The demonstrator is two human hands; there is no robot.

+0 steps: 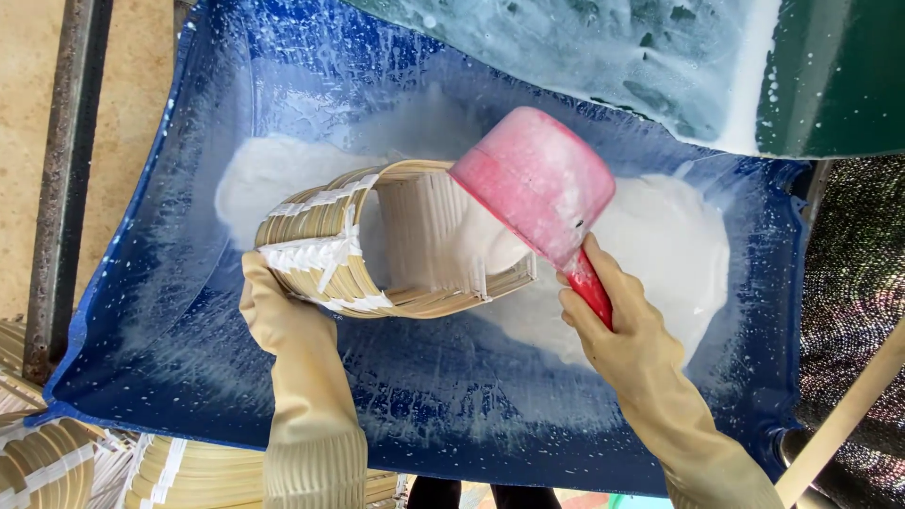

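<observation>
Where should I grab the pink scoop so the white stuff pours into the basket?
Hold the pink scoop by its red handle, coming from below, the near side, as the right hand does. The handle sticks out toward the person, so the grip keeps clear of the white liquid, and the bowl can tip into the woven basket held by the left hand.

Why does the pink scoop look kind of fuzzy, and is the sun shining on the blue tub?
Head view: the pink scoop looks fuzzy because white liquid films it, with perhaps slight motion blur; the woven basket beside it is sharp. Head view: light is soft and even, with no hard shadows and only faint sheen on the wet blue tub. Head view: edges bend, so the tub looks curved.
</observation>
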